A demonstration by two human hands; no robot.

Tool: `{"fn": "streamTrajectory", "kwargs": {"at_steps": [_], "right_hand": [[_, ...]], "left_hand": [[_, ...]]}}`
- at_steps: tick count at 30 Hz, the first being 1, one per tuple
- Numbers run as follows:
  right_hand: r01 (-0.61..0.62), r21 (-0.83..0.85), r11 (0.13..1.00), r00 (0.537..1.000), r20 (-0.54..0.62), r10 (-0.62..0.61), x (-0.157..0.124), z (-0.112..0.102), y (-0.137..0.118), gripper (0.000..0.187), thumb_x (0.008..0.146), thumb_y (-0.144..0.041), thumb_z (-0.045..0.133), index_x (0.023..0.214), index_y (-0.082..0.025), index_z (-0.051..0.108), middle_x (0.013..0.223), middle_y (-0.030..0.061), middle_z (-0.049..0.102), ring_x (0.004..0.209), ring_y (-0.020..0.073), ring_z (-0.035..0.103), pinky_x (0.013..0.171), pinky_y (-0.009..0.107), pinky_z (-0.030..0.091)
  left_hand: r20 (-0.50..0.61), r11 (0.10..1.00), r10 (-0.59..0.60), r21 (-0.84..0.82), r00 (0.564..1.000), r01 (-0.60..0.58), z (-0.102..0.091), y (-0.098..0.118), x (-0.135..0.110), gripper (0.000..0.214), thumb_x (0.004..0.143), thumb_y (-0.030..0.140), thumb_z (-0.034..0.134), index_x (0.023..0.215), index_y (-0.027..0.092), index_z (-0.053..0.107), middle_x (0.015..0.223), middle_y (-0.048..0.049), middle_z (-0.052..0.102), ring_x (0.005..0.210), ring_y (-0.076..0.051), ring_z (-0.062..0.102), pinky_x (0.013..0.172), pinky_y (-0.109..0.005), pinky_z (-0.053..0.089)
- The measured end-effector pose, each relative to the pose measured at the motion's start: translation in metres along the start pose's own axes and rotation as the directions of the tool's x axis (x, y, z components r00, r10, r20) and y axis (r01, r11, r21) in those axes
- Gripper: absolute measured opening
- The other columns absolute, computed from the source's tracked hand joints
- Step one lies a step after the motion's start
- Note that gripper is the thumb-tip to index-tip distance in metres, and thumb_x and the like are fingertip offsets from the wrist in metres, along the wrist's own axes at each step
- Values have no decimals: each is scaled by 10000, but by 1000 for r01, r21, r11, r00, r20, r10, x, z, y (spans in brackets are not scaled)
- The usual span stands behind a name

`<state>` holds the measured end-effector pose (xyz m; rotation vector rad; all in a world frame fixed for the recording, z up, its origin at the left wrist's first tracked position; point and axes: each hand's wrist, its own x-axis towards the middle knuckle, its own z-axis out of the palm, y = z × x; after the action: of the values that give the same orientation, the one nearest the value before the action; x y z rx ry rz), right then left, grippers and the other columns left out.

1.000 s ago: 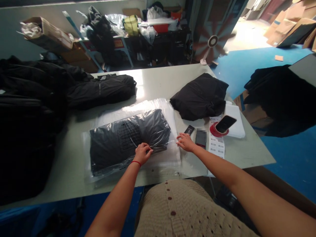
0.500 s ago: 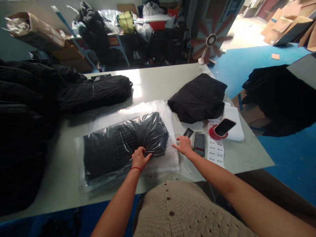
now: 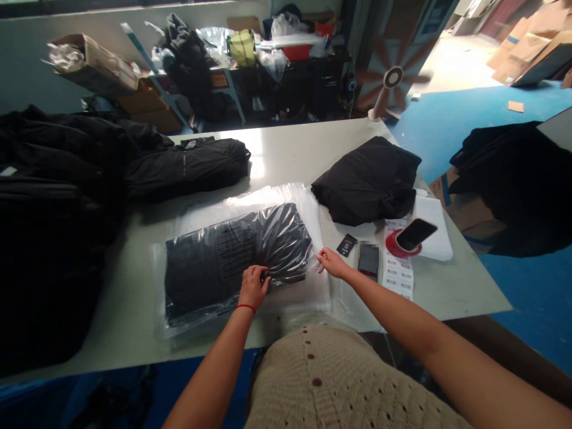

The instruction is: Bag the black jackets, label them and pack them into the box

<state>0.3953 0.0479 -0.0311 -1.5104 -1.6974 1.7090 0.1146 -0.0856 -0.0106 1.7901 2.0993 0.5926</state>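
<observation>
A folded black garment point(image 3: 192, 271) lies inside a clear plastic bag point(image 3: 158, 298), on top of a stack of clear plastic bags point(image 3: 286, 301). At the near edge of the garment, my left hand point(image 3: 254, 287) is closed on the bag's film, which creases around the fingers. My right hand point(image 3: 331, 263) pinches the bag's right end between thumb and fingers. Just right of that hand lie a small black card point(image 3: 347, 245) and a dark phone point(image 3: 369, 259), part of which is blurred out.
A black garment point(image 3: 369, 182) is bunched at the back right. Red tape point(image 3: 401, 245) props up a phone point(image 3: 416, 233) by a label sheet point(image 3: 399, 277). Dark clothing piles point(image 3: 49, 238) cover the table's left side. A fan point(image 3: 392, 77) spins at the far corner.
My right hand has closed from spread fingers into a pinch on the bag's end. My left hand stays at the near edge, its fingers drawn in more. The whole view has shifted slightly.
</observation>
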Motion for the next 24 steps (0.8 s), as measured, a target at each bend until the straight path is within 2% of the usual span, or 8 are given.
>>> {"fn": "streamTrajectory", "kwargs": {"at_steps": [4,7,11,13,15,17,21,24], "right_hand": [[-292,405,866,956,105,273,0,12,-3,177,823,-269,661,811,-201,498,586,-34,605,458,88,532,448,187,346],[-396,523,755,918,255,304,-4,15,-8,222,818,-282,673,736,-190,488,546,-46,551,429,55,472,422,161,316],[-406,573,712,911,314,266,-13,16,-19,288,800,-314,686,693,-195,446,486,-98,422,398,29,360,406,138,265],[-394,607,690,914,336,227,-17,21,-28,316,799,-341,683,676,-197,430,476,-110,373,395,26,316,399,138,239],[-347,654,672,929,340,149,-21,28,-40,348,782,-379,697,661,-200,424,478,-110,355,397,30,292,392,150,218],[-258,696,669,952,302,53,-24,37,-54,378,747,-414,731,654,-201,434,490,-103,368,408,38,297,394,166,220],[-105,748,656,981,187,-57,-28,48,-87,368,745,-500,721,711,-203,507,563,-66,496,494,72,456,482,191,352],[-117,723,681,981,190,-33,-29,48,-100,394,862,-594,528,868,-206,599,762,10,649,719,133,623,627,233,446]], "left_hand": [[-24,990,-66,121,998,69,8,10,1,219,821,254,548,1004,184,646,1046,-119,603,1022,-269,530,944,-420,434],[-11,989,-100,105,995,100,10,13,5,255,808,189,513,1026,179,644,1034,-111,624,990,-255,554,924,-400,448],[-52,997,-21,74,998,25,5,22,1,363,850,279,496,1186,195,605,1187,-114,615,1144,-251,535,1024,-414,391],[-42,993,35,117,998,-30,5,32,-5,589,807,431,586,1342,197,509,1372,-137,517,1301,-283,431,1116,-463,286],[-29,985,9,170,1000,-4,8,45,-9,894,687,530,697,1450,185,386,1511,-172,357,1408,-337,284,1155,-546,160],[-39,980,-87,178,995,93,11,56,-7,982,647,512,736,1487,205,329,1564,-176,257,1449,-366,182,1142,-620,89],[-55,944,-300,-160,952,288,3,59,22,598,774,303,635,1358,235,527,1430,-128,502,1370,-324,383,1141,-574,198],[-82,737,-469,-585,879,339,-19,46,53,371,801,300,606,1135,154,674,1169,-125,686,1179,-296,578,1089,-486,360]]}}
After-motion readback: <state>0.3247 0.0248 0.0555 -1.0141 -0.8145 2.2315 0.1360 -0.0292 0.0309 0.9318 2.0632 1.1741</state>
